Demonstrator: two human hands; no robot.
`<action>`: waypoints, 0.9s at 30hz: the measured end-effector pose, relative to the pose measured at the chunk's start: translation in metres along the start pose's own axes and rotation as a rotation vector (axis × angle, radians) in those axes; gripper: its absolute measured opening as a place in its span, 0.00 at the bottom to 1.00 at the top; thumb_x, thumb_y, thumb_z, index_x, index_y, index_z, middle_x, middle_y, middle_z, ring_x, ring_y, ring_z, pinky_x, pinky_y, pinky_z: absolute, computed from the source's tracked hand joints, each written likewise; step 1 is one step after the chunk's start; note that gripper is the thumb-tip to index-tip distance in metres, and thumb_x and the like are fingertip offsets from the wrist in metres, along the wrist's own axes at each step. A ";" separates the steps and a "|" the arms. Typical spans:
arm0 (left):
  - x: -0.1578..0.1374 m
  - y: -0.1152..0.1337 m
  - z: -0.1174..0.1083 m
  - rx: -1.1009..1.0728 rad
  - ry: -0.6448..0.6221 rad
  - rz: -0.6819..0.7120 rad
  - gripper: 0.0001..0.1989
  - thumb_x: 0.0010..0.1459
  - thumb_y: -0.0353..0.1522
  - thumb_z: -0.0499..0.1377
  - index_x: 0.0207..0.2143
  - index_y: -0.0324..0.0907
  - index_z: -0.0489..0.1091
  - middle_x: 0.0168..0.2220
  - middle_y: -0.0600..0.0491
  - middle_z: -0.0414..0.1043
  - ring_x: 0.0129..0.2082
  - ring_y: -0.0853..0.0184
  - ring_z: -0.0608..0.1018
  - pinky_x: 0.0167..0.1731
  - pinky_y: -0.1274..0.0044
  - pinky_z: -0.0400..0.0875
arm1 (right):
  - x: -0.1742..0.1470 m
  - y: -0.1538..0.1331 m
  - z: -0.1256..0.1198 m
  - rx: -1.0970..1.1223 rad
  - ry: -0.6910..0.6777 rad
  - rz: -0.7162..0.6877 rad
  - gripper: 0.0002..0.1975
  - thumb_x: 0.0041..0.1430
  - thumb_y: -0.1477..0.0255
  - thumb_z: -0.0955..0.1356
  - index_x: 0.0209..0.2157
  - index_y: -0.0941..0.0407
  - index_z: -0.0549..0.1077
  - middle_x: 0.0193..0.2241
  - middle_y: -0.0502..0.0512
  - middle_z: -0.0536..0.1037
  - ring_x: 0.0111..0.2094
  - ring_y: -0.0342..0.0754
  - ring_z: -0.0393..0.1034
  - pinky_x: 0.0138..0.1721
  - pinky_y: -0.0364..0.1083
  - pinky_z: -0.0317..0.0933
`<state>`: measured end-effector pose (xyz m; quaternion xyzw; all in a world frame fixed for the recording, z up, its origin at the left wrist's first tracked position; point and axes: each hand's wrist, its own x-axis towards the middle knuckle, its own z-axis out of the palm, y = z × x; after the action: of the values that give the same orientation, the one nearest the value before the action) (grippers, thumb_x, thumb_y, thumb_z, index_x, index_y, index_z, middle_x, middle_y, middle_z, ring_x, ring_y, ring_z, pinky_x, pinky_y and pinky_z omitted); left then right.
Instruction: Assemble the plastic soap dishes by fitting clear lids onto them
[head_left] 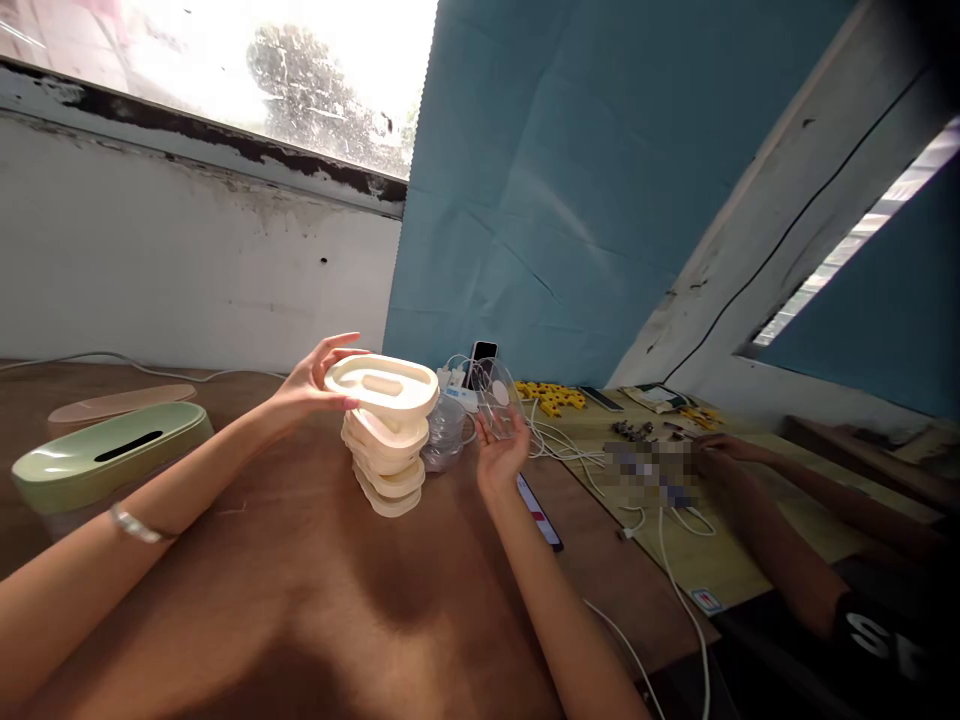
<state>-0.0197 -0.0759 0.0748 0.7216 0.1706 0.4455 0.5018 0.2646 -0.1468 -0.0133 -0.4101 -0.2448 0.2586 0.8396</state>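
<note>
cream tray in one hand, clear disc in the other

head view: the left hand (315, 380) is clamped on the left end of a cream oval tray (382, 385), thumb along the near side and fingers raised behind. the tray is at the top of a slightly uneven stack of cream pieces (386, 460) on the brown surface (300, 610); whether it rests on the pieces below, i cannot tell. the right hand (502, 455), palm turned up, has its fingers closed on the lower edge of a clear round disc (491, 375), held tilted, well apart from the tray. between stack and right hand are clear plastic pieces (444, 435). a phone (541, 515) lies beside the right wrist. off to the left sits a green oval box (120, 455), with a pinkish oval piece (120, 402) behind it. at right, a co-worker's hands (716, 447) are over a yellowish surface (600, 470), near white cables (570, 453) and yellow pieces (553, 397).
</note>
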 end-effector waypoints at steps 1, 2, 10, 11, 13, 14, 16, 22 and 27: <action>-0.014 0.008 0.000 0.013 0.011 0.007 0.44 0.39 0.36 0.71 0.58 0.49 0.58 0.55 0.49 0.66 0.56 0.52 0.67 0.47 0.71 0.71 | -0.005 -0.003 -0.002 0.019 -0.019 0.035 0.23 0.50 0.52 0.61 0.45 0.49 0.66 0.40 0.52 0.72 0.46 0.53 0.73 0.49 0.55 0.65; -0.032 0.014 0.001 0.031 0.029 0.006 0.43 0.37 0.35 0.72 0.57 0.51 0.61 0.54 0.51 0.66 0.55 0.52 0.68 0.47 0.71 0.70 | -0.009 -0.005 -0.005 0.035 -0.042 0.071 0.23 0.50 0.52 0.61 0.43 0.49 0.66 0.39 0.53 0.73 0.46 0.54 0.73 0.49 0.56 0.65; -0.186 -0.028 -0.016 0.285 0.182 -0.347 0.39 0.31 0.43 0.70 0.49 0.72 0.62 0.49 0.59 0.71 0.46 0.48 0.76 0.38 0.63 0.75 | -0.041 -0.019 -0.011 0.223 -0.193 0.308 0.21 0.50 0.50 0.60 0.38 0.50 0.69 0.42 0.58 0.76 0.49 0.56 0.72 0.51 0.59 0.63; -0.197 -0.035 -0.018 0.308 0.180 -0.377 0.39 0.32 0.44 0.70 0.50 0.73 0.61 0.49 0.59 0.70 0.45 0.48 0.76 0.37 0.62 0.75 | -0.045 -0.020 -0.009 0.264 -0.218 0.337 0.22 0.50 0.50 0.61 0.39 0.49 0.69 0.43 0.57 0.76 0.50 0.56 0.71 0.52 0.59 0.63; -0.211 -0.044 -0.021 0.377 0.146 -0.387 0.40 0.35 0.44 0.69 0.52 0.70 0.58 0.52 0.55 0.68 0.48 0.47 0.75 0.40 0.62 0.75 | -0.053 -0.022 -0.004 0.328 -0.270 0.398 0.22 0.50 0.50 0.62 0.40 0.49 0.70 0.45 0.57 0.76 0.51 0.56 0.70 0.52 0.59 0.63; -0.215 -0.045 -0.020 0.426 0.123 -0.376 0.40 0.37 0.43 0.68 0.54 0.66 0.58 0.54 0.52 0.66 0.50 0.47 0.73 0.43 0.61 0.73 | -0.057 -0.023 -0.001 0.343 -0.288 0.426 0.22 0.51 0.50 0.62 0.41 0.49 0.71 0.45 0.58 0.76 0.51 0.56 0.70 0.52 0.59 0.63; -0.220 -0.045 -0.016 0.541 0.083 -0.338 0.40 0.41 0.44 0.67 0.57 0.59 0.57 0.56 0.48 0.63 0.53 0.46 0.69 0.49 0.60 0.68 | -0.065 -0.023 0.004 0.344 -0.289 0.478 0.23 0.51 0.49 0.63 0.40 0.50 0.72 0.45 0.59 0.76 0.51 0.57 0.70 0.52 0.59 0.64; -0.231 -0.041 0.000 0.767 0.043 -0.297 0.37 0.44 0.44 0.67 0.56 0.54 0.59 0.55 0.46 0.61 0.54 0.47 0.65 0.52 0.59 0.61 | -0.071 -0.018 0.008 0.339 -0.214 0.586 0.22 0.51 0.47 0.66 0.36 0.51 0.71 0.43 0.60 0.76 0.49 0.57 0.72 0.47 0.56 0.68; -0.216 -0.012 -0.008 0.870 0.112 -0.156 0.34 0.49 0.44 0.63 0.58 0.62 0.54 0.58 0.51 0.58 0.58 0.47 0.62 0.56 0.58 0.56 | -0.067 -0.017 0.007 0.334 -0.185 0.569 0.26 0.50 0.44 0.65 0.40 0.50 0.71 0.45 0.61 0.76 0.49 0.57 0.72 0.45 0.56 0.70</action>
<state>-0.1414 -0.2159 -0.0364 0.8252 0.4229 0.3318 0.1737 0.2140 -0.1946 -0.0095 -0.2936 -0.1498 0.5549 0.7638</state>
